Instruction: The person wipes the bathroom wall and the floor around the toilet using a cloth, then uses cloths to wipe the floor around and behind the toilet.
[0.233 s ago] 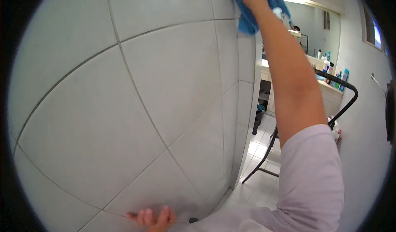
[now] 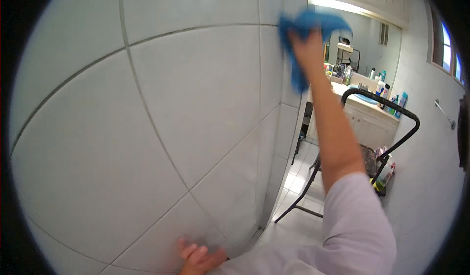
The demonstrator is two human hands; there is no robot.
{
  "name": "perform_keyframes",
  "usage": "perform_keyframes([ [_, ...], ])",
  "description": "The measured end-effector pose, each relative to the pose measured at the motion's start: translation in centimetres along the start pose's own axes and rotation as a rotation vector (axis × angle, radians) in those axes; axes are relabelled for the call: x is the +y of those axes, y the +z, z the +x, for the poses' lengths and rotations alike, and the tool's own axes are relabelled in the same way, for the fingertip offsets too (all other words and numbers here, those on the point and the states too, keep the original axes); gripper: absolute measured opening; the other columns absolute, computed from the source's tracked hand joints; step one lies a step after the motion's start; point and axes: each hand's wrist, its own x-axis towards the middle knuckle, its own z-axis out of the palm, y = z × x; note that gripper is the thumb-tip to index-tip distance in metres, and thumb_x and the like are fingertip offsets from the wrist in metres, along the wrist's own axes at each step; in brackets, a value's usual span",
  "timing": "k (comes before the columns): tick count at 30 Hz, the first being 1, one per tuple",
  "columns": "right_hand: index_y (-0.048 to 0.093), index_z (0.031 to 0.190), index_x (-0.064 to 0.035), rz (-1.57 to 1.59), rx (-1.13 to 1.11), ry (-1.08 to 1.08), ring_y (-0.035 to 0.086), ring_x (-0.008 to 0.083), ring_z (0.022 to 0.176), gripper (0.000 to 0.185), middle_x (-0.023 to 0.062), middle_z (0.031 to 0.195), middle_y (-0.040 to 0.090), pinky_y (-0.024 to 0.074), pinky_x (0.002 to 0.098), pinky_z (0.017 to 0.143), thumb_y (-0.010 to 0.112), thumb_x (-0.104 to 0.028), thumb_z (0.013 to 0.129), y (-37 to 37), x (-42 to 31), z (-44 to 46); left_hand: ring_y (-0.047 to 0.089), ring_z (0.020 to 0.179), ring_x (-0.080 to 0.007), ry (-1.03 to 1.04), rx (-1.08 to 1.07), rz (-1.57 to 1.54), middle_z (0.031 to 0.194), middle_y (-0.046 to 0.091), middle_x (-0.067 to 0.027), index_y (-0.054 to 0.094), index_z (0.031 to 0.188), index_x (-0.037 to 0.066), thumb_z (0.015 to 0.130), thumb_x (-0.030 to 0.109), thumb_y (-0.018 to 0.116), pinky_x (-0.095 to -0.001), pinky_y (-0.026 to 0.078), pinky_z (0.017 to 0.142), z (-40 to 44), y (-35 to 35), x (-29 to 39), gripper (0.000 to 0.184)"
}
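Note:
A blue cloth [image 2: 320, 23] is gripped in my right hand [image 2: 307, 55], pressed to the right edge of the white tiled wall [image 2: 196, 103]. The cloth is blurred, and one end hangs below the fingers. My right arm reaches up from a pale short sleeve. Low down, my left hand [image 2: 201, 259] is close to the tiles with its fingers loosely bent and apart, holding nothing I can see. Whether it touches the wall I cannot tell.
A black-framed step stool [image 2: 416, 121] stands on the tiled floor to the right, with bottles [image 2: 386, 172] on it. Behind it are a vanity counter [image 2: 377, 109] with several bottles, a mirror [image 2: 372, 45] and white cabinets. A towel bar [image 2: 443, 112] juts from the right wall.
My right hand and the cloth have moved down along the wall's edge. My left hand has shifted slightly right, and the view has turned, showing more of the stool and counter.

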Motion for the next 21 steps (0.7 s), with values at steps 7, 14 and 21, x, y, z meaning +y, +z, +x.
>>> perform_keyframes([
  [7,0.018,0.131,0.0044,-0.125,-0.325,0.124,0.048,0.0253,0.103,0.078,0.0121,0.107,0.051,0.0294,0.036,0.099,0.064,-0.022,0.074,-2.8,0.7,-20.1,0.045,0.104,-0.0278,-0.069,-0.067,-0.412,0.118,0.044,-0.0096,0.061,0.1,0.019,0.064,0.009,0.066,-0.0445,0.043,0.086,8.4,6.4,3.0,0.038],
  [14,0.057,0.099,0.0047,-0.209,-0.386,-0.09,0.059,0.0343,0.086,0.046,0.024,0.095,0.06,0.045,0.0398,0.081,0.055,-0.035,0.076,2.8,1.8,12.1,0.03,0.122,-0.0427,-0.116,-0.127,-0.547,0.134,0.026,-0.0245,0.035,0.127,0.008,0.07,0.017,0.068,-0.0466,0.032,0.098,20.8,18.6,5.4,0.066],
  [21,0.054,0.105,0.0007,-0.039,-0.312,-0.076,0.047,0.0381,0.101,0.056,0.0244,0.106,0.053,0.0317,0.0453,0.091,0.061,-0.041,0.068,3.9,2.1,7.0,0.017,0.13,-0.0375,-0.564,-0.126,-0.742,0.139,0.018,-0.0237,0.019,0.135,0.002,0.085,0.035,0.051,-0.0433,0.017,0.105,25.2,23.5,6.1,0.068],
])
